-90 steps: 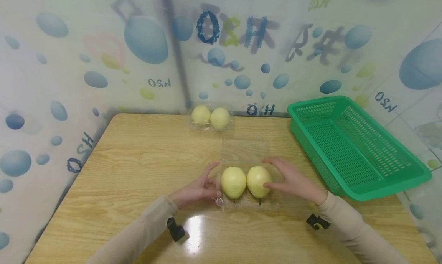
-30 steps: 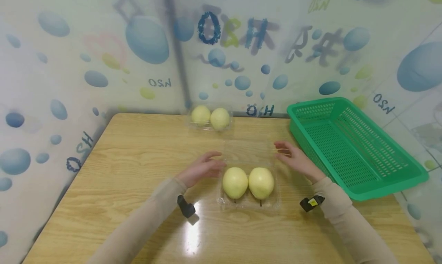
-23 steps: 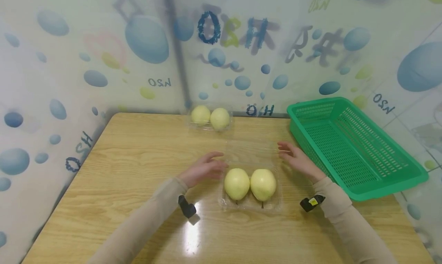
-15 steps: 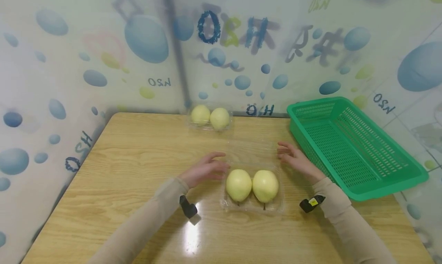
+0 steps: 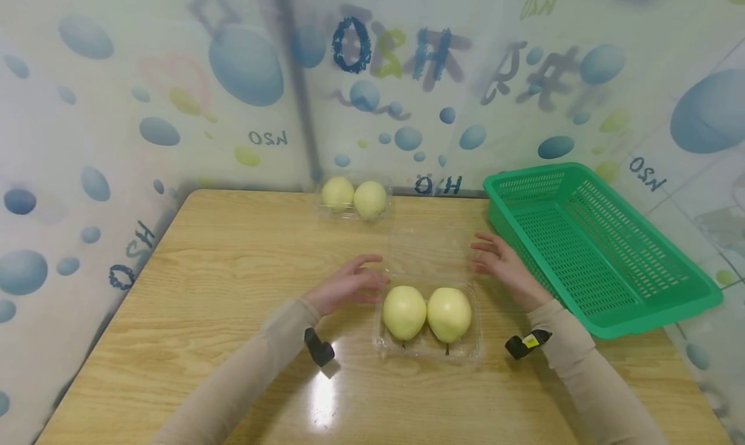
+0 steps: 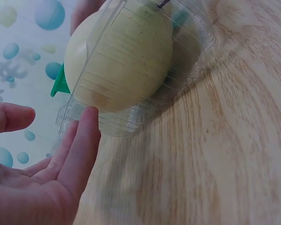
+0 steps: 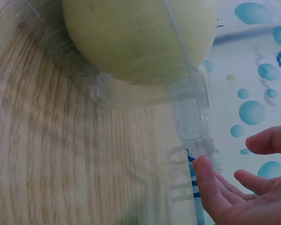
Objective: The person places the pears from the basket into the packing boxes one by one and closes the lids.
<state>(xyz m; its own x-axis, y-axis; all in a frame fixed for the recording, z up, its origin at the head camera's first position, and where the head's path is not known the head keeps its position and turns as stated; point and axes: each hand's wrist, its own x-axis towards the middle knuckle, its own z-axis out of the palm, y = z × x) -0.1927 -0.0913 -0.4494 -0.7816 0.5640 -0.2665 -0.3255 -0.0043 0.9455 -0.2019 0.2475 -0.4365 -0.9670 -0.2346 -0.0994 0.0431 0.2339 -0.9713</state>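
Two pale yellow pears lie side by side, stems toward the person, in a clear plastic clamshell box. Its transparent lid is folded back, away from the person. My left hand is at the box's left back corner, its straight fingers against the clear edge in the left wrist view, thumb apart. My right hand is beside the lid's right edge. In the right wrist view its forefinger reaches the clear plastic rim, with the other fingers loosely bent and the thumb spread away.
A second clear clamshell box with two pears stands at the back edge of the wooden table, near the patterned wall. To the right is a green plastic basket, close to the right forearm.
My right hand has left the right pear and moved back beside the lid; my left hand has moved back too. The box has shifted slightly right, and the lid's far edge appears higher.
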